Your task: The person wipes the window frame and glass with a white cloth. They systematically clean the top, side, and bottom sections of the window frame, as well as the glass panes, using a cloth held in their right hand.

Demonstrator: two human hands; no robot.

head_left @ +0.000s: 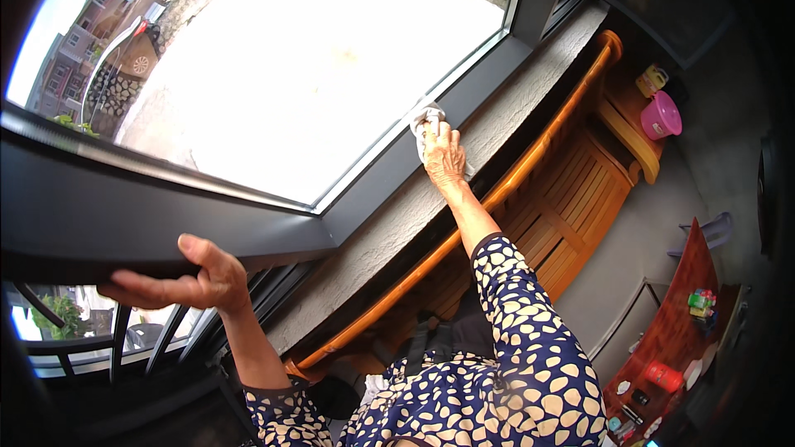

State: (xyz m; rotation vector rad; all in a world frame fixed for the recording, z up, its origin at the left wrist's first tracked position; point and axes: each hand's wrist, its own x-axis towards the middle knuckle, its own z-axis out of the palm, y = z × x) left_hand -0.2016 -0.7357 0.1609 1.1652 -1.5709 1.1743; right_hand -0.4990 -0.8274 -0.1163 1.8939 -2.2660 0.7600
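My right hand is closed on a white cloth, pressing it against the lower part of the dark grey window frame beside the glass. Part of the cloth hangs below the fingers. On the left, my left hand rests against the outer edge of the same frame, its thumb up and its fingers stretched out along the underside. Nothing shows in that hand. The window pane fills the upper middle, with bright ground beyond it.
A rough concrete sill runs below the frame. Beneath it stands a wooden slatted bench. A pink bucket and a yellow container are at its far end. Right lies a reddish table with small items. Black railings show at lower left.
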